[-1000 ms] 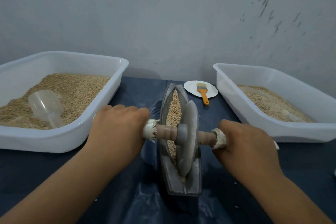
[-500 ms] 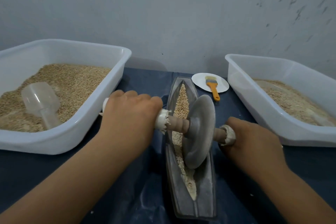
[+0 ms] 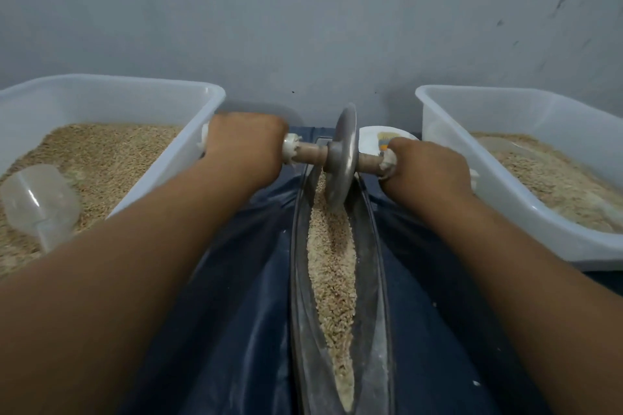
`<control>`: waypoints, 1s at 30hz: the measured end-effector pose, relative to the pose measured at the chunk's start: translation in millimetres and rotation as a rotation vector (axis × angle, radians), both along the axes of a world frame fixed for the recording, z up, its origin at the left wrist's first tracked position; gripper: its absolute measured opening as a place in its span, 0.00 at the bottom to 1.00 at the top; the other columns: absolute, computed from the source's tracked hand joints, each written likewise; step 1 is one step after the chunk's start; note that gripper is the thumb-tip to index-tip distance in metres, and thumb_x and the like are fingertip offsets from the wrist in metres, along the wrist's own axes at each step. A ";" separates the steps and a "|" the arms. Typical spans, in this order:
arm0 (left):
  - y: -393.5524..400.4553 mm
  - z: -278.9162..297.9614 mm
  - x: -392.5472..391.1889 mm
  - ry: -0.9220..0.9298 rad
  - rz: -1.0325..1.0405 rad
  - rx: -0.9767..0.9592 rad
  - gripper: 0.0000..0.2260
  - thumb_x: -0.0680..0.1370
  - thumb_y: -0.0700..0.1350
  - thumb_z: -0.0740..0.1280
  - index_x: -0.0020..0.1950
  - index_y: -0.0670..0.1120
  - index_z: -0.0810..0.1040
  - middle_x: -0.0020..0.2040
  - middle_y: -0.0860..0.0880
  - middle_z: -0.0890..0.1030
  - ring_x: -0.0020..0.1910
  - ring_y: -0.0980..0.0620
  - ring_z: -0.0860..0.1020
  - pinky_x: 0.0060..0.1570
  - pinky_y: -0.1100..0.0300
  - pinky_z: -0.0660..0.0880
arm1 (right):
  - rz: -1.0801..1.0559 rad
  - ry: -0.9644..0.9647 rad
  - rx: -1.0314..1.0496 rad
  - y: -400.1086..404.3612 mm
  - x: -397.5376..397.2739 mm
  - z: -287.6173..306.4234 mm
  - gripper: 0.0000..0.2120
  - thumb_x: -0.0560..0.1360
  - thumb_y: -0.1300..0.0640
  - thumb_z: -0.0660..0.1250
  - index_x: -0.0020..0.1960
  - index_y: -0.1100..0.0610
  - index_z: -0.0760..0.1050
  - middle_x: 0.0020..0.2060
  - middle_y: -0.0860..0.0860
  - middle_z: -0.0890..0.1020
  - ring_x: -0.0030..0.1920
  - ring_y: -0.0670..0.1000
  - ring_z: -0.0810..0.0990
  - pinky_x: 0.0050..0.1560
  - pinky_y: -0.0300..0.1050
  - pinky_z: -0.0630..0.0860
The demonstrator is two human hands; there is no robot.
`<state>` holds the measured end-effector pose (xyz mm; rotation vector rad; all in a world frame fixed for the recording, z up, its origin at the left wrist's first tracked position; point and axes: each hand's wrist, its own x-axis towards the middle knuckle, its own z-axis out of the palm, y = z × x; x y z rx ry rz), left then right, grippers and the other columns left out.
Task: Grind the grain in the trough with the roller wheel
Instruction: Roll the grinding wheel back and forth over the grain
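Note:
A long grey boat-shaped trough (image 3: pixel 371 280) runs away from me down the middle of the dark blue table cover. Crushed tan grain (image 3: pixel 332 266) lies along its groove. The grey roller wheel (image 3: pixel 341 158) stands on edge at the trough's far end, on a wooden axle with white wrapped ends. My left hand (image 3: pixel 246 148) is closed around the axle's left end. My right hand (image 3: pixel 426 167) is closed around the right end. Both arms are stretched forward.
A white tub (image 3: pixel 161 172) of grain with a clear plastic scoop (image 3: pixel 40 202) stands at the left. A second white tub (image 3: pixel 499 199) of grain stands at the right. Behind my right hand lies a white plate (image 3: pixel 374 141) with a brush. A grey wall is close behind.
Both hands have pushed the wheel away from me, from the near end of the trough to its far end. The grain in the near stretch is now uncovered.

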<state>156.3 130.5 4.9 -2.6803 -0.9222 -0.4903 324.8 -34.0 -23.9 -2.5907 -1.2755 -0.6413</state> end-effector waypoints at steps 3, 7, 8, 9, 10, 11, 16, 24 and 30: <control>1.0 -6.0 1.5 -0.044 -0.003 0.063 0.07 0.70 0.46 0.68 0.38 0.53 0.70 0.30 0.53 0.70 0.33 0.48 0.71 0.37 0.57 0.64 | -0.008 -0.073 0.039 3.7 3.7 -3.7 0.06 0.69 0.53 0.65 0.46 0.51 0.74 0.32 0.49 0.75 0.32 0.55 0.68 0.33 0.44 0.62; -5.8 -18.9 -10.4 -0.048 0.001 0.063 0.09 0.69 0.46 0.68 0.38 0.53 0.68 0.30 0.53 0.68 0.33 0.49 0.69 0.37 0.56 0.63 | 0.008 -0.136 -0.028 -2.6 1.0 -8.5 0.08 0.68 0.51 0.66 0.47 0.50 0.77 0.30 0.48 0.71 0.31 0.56 0.70 0.31 0.43 0.60; -6.8 -20.7 -14.0 -0.049 0.003 0.035 0.09 0.69 0.46 0.68 0.38 0.53 0.68 0.31 0.52 0.70 0.33 0.49 0.69 0.37 0.56 0.64 | 0.016 -0.150 -0.035 -3.6 0.2 -7.6 0.08 0.68 0.51 0.66 0.46 0.50 0.76 0.29 0.47 0.69 0.31 0.56 0.69 0.30 0.42 0.59; -7.6 -22.0 -17.3 -0.047 0.004 0.006 0.09 0.69 0.46 0.68 0.38 0.53 0.68 0.32 0.52 0.72 0.34 0.49 0.70 0.38 0.56 0.64 | 0.022 -0.159 -0.038 -4.5 -1.1 -6.1 0.07 0.68 0.51 0.66 0.45 0.50 0.76 0.28 0.47 0.67 0.30 0.55 0.68 0.29 0.42 0.58; -8.2 -23.2 -20.2 -0.044 0.003 -0.020 0.09 0.70 0.45 0.68 0.39 0.53 0.68 0.33 0.52 0.73 0.34 0.49 0.70 0.38 0.56 0.65 | 0.026 -0.161 -0.043 -4.7 -2.7 -4.3 0.06 0.68 0.51 0.66 0.44 0.50 0.75 0.28 0.46 0.66 0.30 0.55 0.68 0.29 0.42 0.58; -8.9 -24.2 -22.3 -0.041 0.004 -0.039 0.09 0.70 0.46 0.68 0.39 0.54 0.68 0.34 0.52 0.74 0.35 0.49 0.71 0.38 0.56 0.65 | 0.030 -0.157 -0.053 -5.1 -4.8 -2.9 0.06 0.68 0.50 0.66 0.43 0.50 0.74 0.28 0.46 0.67 0.30 0.55 0.68 0.30 0.42 0.59; -14.2 -32.6 -29.8 -0.058 -0.006 -0.030 0.08 0.71 0.46 0.67 0.39 0.54 0.69 0.32 0.53 0.73 0.35 0.49 0.72 0.38 0.57 0.66 | 0.030 -0.180 -0.103 -16.4 -18.0 -5.7 0.09 0.70 0.50 0.66 0.39 0.48 0.65 0.25 0.46 0.61 0.29 0.55 0.66 0.31 0.43 0.58; -30.8 -43.8 -52.4 -0.055 -0.021 -0.043 0.07 0.70 0.47 0.67 0.39 0.53 0.68 0.33 0.53 0.73 0.36 0.48 0.75 0.36 0.58 0.66 | 0.033 -0.273 -0.164 -38.9 -46.9 0.1 0.15 0.66 0.50 0.69 0.35 0.49 0.61 0.24 0.45 0.59 0.26 0.53 0.65 0.30 0.43 0.57; -49.7 -39.4 -65.3 -0.072 -0.028 0.061 0.09 0.71 0.46 0.66 0.38 0.53 0.65 0.32 0.53 0.69 0.34 0.49 0.70 0.35 0.57 0.61 | -0.001 -0.172 -0.171 -59.3 -60.8 -6.0 0.15 0.68 0.51 0.67 0.35 0.48 0.59 0.26 0.45 0.63 0.29 0.52 0.65 0.30 0.45 0.55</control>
